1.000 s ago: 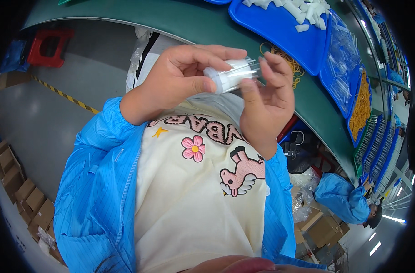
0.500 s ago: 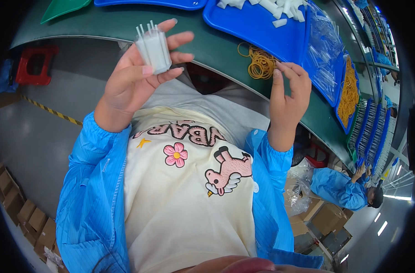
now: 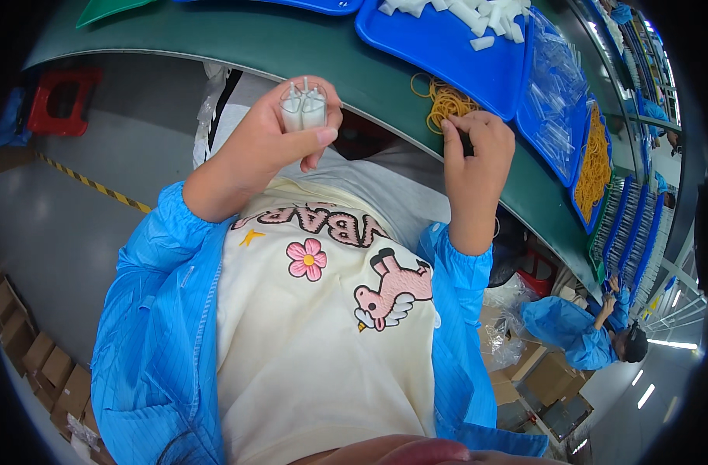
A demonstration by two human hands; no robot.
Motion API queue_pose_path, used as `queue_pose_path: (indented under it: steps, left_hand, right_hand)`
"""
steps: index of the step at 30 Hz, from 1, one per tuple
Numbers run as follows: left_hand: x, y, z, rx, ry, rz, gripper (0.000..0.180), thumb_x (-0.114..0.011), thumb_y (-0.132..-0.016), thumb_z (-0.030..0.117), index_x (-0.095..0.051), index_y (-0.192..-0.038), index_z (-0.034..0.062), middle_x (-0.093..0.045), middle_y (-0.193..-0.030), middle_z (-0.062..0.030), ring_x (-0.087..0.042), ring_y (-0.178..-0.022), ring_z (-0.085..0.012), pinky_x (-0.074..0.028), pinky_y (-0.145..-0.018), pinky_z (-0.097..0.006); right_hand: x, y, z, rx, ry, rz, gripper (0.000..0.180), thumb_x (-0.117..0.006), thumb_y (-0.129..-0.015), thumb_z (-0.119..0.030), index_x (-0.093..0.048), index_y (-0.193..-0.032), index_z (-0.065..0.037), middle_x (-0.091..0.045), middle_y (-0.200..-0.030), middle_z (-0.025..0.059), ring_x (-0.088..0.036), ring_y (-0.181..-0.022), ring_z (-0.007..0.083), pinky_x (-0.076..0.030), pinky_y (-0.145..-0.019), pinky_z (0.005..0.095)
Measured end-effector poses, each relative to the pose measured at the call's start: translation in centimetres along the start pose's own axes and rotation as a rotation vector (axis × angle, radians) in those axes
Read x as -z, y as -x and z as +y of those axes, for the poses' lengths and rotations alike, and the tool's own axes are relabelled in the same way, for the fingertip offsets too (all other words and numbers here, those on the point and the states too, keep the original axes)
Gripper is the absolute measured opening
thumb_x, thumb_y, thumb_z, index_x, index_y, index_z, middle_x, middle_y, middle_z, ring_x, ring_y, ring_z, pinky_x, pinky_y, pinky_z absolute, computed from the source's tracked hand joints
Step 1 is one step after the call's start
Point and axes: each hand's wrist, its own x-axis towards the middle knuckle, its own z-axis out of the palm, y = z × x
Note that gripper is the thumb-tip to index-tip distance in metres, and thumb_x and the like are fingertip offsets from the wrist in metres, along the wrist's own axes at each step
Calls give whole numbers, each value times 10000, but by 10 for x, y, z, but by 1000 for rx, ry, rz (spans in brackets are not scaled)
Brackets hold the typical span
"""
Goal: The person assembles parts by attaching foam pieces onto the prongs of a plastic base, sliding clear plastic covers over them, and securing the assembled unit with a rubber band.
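My left hand (image 3: 253,151) is closed round a small bundle of clear tubes (image 3: 303,116) with white filling, thin white sticks standing out of their tops. It holds them upright above my lap, just off the table's edge. At that edge my right hand (image 3: 482,167) pinches thumb and fingertips together on the near side of a loose pile of yellow-brown rubber bands (image 3: 445,99). The fingers partly hide what they grip there.
Beyond the pile, a blue tray (image 3: 439,58) holds white pieces (image 3: 482,43). Other blue trays hold clear plastic tubes (image 3: 552,101) and more rubber bands (image 3: 593,167). Racks of thin items (image 3: 637,232) stand farther right, where a person in blue (image 3: 575,329) works. A red stool (image 3: 63,101) is at left.
My left hand has come down and right, its fingers closing round the tube bundle, now turned with its tops toward me. My right hand has shifted left along the rubber-band pile.
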Motion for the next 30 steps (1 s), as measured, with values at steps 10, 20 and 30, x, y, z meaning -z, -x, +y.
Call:
queue_pose_path:
  steps: [10,20,30]
  left_hand:
    - [-35,-7,1,-52,-248,-26,507,-662,-823,54,-487,-1297,79,-559,-854,-5,-524,-734,-58,-478,-614,-226]
    - [-34,-25,-7,210,135,-273,479,-731,-802,166,-490,-1197,42,-573,-825,-28,-545,-716,-69,-474,-582,-195]
    - [-14,-27,33,256,-489,-869,358,-696,-739,136,-546,-1038,9,-616,-888,-54,-587,-801,-118,-467,-709,-273]
  right_hand:
    - [7,-12,-10,-208,-385,181,85,-735,-779,-43,-676,-839,-34,-629,-904,91,-581,-895,217,-436,-802,339]
    - [-7,-14,-40,-187,-758,10,69,-705,-816,-17,-659,-864,3,-612,-903,92,-573,-857,183,-447,-765,289]
    - [7,-23,-39,-715,-2075,-445,272,-459,-1016,-198,-503,-778,-74,-656,-872,157,-511,-705,161,-439,-660,338]
